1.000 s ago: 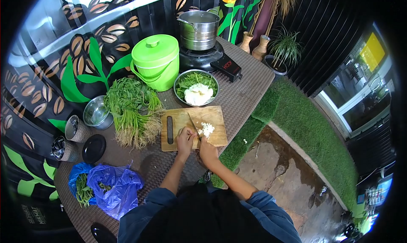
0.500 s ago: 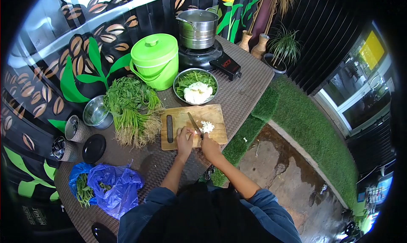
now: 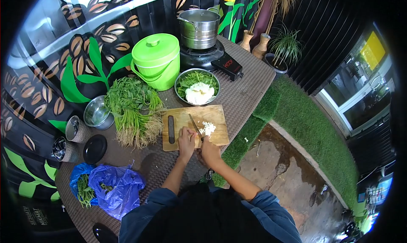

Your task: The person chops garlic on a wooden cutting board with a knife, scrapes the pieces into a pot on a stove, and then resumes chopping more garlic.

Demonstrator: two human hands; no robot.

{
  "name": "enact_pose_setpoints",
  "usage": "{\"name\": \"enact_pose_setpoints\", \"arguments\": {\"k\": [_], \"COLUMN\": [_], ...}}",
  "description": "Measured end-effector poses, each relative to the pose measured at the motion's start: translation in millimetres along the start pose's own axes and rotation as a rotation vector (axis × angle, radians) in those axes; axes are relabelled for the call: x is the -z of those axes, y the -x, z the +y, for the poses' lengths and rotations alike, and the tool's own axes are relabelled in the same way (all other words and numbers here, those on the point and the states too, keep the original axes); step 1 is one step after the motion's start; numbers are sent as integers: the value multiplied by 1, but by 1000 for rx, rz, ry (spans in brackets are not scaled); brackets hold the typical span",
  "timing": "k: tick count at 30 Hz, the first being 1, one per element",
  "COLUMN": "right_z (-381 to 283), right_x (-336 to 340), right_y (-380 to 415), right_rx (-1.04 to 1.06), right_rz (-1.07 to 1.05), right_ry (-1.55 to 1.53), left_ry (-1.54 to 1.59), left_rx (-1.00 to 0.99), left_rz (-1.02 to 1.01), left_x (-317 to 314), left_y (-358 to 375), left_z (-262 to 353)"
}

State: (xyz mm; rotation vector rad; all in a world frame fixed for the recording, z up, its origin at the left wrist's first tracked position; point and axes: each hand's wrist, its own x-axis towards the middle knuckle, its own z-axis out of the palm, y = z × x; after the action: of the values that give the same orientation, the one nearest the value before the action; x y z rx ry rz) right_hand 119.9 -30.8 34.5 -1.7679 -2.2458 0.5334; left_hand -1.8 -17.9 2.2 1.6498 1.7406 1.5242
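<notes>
A knife (image 3: 195, 123) is gripped in my right hand (image 3: 210, 151), its blade pointing up and left over the wooden cutting board (image 3: 180, 146). Chopped white pieces (image 3: 207, 128) lie on the board just right of the blade. My left hand (image 3: 186, 143) is closed beside the blade, its fingertips pinching something small that I cannot make out. Behind the board stands a metal bowl (image 3: 177, 94) holding cut green leaves (image 3: 198, 78) and a white mass (image 3: 199, 93). Rooted greens (image 3: 133, 111) lie to the left of the board.
A green lidded bucket (image 3: 157, 62) and a pot (image 3: 199, 30) on a black stove (image 3: 201, 58) stand at the back. At left are an empty metal bowl (image 3: 98, 112), cutlery holders (image 3: 78, 130), a black lid (image 3: 95, 149) and blue plastic bags (image 3: 116, 190).
The whole view has shifted slightly. Both hands remain at the board in nearly the same pose, with the knife still in my right hand.
</notes>
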Motion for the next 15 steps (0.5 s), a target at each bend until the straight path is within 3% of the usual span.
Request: {"name": "enact_pose_setpoints", "arguments": {"k": [5,15], "right_z": [-1,6], "right_x": [-5,-6], "right_y": [-5,-7], "right_rx": [25,-20], "right_rz": [62,3], "right_ry": [41,18], "left_ry": [48,114], "left_rx": [83,65], "left_rz": [33,-5], "left_x": [-3,1], "left_y": [4,3], "left_z": [-4,0]}}
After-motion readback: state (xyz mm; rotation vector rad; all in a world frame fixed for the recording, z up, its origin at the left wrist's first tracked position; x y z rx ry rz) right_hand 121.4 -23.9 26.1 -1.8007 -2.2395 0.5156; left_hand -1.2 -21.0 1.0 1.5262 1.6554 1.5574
